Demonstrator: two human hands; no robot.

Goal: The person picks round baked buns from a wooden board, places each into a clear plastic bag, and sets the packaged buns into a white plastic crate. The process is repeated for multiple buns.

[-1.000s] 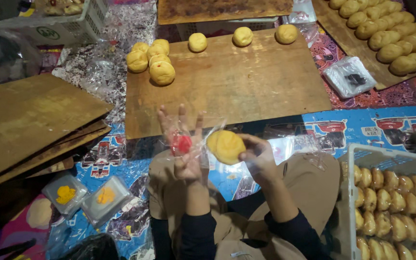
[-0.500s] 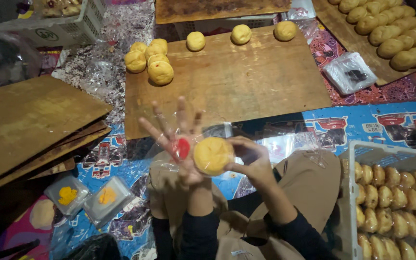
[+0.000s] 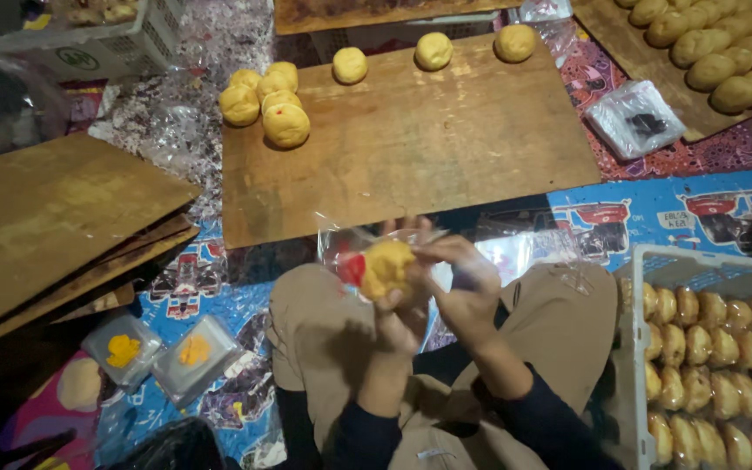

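A round yellow bun (image 3: 386,266) sits inside a clear plastic bag (image 3: 347,253) with a red mark, held over my lap. My left hand (image 3: 399,306) cups the bag and bun from below. My right hand (image 3: 459,280) grips the bag's open side next to the bun. On the wooden board (image 3: 446,148) ahead of me lies a cluster of several bagged buns (image 3: 265,101) at the far left, and three single buns (image 3: 433,50) line its back edge.
A white crate of unwrapped buns (image 3: 714,348) stands at my right. More buns lie on a board (image 3: 707,52) at the back right, beside a stack of clear bags (image 3: 635,122). Stacked wooden boards (image 3: 45,226) lie left, two small plastic tubs (image 3: 158,355) near my left knee.
My left hand held the bag with fingers spread while my right brought the bun over. The bun has gone into the bag and both hands have closed around it.
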